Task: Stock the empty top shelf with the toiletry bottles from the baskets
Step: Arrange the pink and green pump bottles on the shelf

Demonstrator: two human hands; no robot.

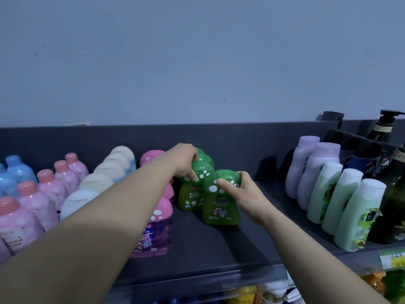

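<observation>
A row of green mushroom-capped bottles stands mid-shelf on the dark top shelf (pixel 219 244). My right hand (pixel 238 191) grips the spotted cap of the front green bottle (pixel 220 207), which stands upright on the shelf. My left hand (pixel 185 161) reaches over and holds the cap of the second green bottle (pixel 190 194) just behind it. More green caps (pixel 205 157) show behind that, partly hidden by my left hand.
Left of the green row stand pink mushroom bottles (pixel 153 233), cream-capped bottles (pixel 96 183), pink bottles (pixel 48 189) and blue bottles (pixel 17 170). At right are lilac bottles (pixel 306 170), pale green tubes (pixel 355 213) and dark pump bottles (pixel 383 128). A lower shelf (pixel 252 295) shows below.
</observation>
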